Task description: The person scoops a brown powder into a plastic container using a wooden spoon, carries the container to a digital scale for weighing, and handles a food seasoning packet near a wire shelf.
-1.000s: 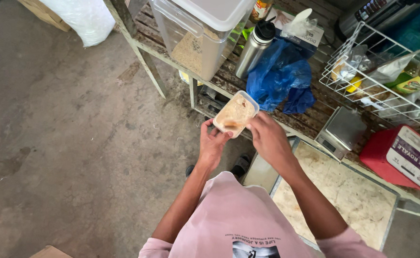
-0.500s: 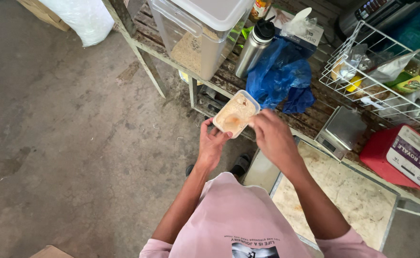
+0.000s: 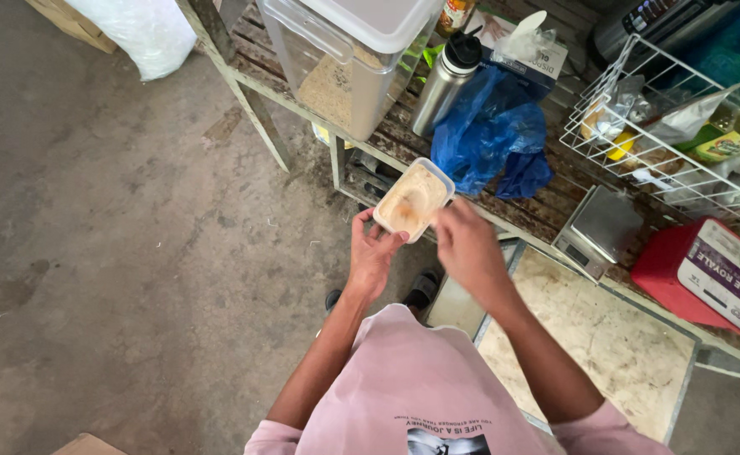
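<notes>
A small rectangular plastic tub (image 3: 414,199) with a smear of pale brown paste inside is held up in front of my chest. My left hand (image 3: 372,255) grips its near lower edge from below. My right hand (image 3: 467,245) is at the tub's right side, fingers curled close to its rim; whether it touches the tub is hard to tell. I wear a pink shirt.
A wooden bench (image 3: 387,139) carries a large clear lidded bin (image 3: 349,59), a steel flask (image 3: 444,84), a blue plastic bag (image 3: 492,135), a wire basket (image 3: 681,126), a small scale (image 3: 597,232) and a red box (image 3: 707,274). A stone slab (image 3: 606,345) lies at right, concrete floor at left.
My right hand has slid from over the tub's rim to its right side. The tub stays held at about the same spot.
</notes>
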